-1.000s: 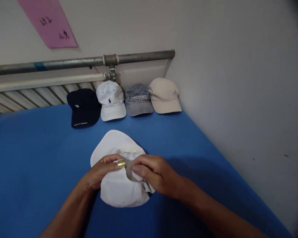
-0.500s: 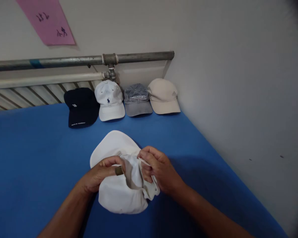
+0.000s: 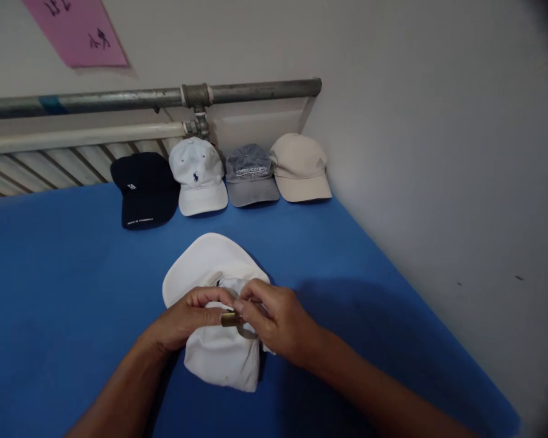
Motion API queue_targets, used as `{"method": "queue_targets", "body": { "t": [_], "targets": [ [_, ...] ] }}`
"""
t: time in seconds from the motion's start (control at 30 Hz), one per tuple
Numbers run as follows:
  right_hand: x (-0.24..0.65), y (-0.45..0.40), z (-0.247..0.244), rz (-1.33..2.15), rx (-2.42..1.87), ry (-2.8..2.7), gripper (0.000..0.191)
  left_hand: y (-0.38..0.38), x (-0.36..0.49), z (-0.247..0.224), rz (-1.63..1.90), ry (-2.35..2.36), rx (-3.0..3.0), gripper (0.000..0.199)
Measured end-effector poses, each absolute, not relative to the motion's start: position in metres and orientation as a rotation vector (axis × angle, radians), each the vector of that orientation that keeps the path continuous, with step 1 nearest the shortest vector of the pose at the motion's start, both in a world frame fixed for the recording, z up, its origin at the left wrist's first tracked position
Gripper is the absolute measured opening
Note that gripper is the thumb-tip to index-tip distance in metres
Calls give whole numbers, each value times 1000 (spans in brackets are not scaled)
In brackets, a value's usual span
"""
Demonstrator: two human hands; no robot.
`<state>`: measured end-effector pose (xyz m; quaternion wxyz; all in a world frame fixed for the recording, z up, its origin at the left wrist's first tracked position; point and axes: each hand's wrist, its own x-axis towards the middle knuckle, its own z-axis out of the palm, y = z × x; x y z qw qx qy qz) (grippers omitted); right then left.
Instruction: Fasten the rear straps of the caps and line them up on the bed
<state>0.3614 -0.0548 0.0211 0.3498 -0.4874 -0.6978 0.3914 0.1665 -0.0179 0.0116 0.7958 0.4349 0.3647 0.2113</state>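
Note:
A white baseball cap (image 3: 221, 359) lies on the blue surface, its brim pointing away from me and its back opening towards me. My left hand (image 3: 189, 316) pinches the cap's back edge beside a brass-coloured buckle (image 3: 229, 319). From the other side my right hand (image 3: 274, 316) grips the cap's strap, its fingertips touching the buckle area. Both hands meet at the buckle. The strap's end is mostly hidden behind the right fingers, so I cannot tell whether it is inside the buckle.
Along the back stand a black cap (image 3: 148, 188), a white cap with a small logo (image 3: 198, 173), a grey cap (image 3: 251, 176) and a beige cap (image 3: 299, 167). Behind them run a radiator (image 3: 45, 167) and a metal pipe (image 3: 119, 100). A wall (image 3: 429, 170) borders the right side.
My right hand has moved left with the strap, bringing it to the buckle at my left hand. The cap's back opening has narrowed. The view has tipped slightly downward.

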Motion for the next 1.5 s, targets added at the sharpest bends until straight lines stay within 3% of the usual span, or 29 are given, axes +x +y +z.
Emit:
{"method": "queue_targets", "body": {
  "t": [0.23,0.77,1.5],
  "targets": [
    [369,-49,30,1724,-1290,-1400,7,-18,168,12,455,786,934,12],
    [376,-44,19,2023,-916,-1099,13,-16,162,5,538,972,741,28],
    [370,-41,13,2176,-795,-938,10,-18,161,3,472,913,798,25]
  ]
}}
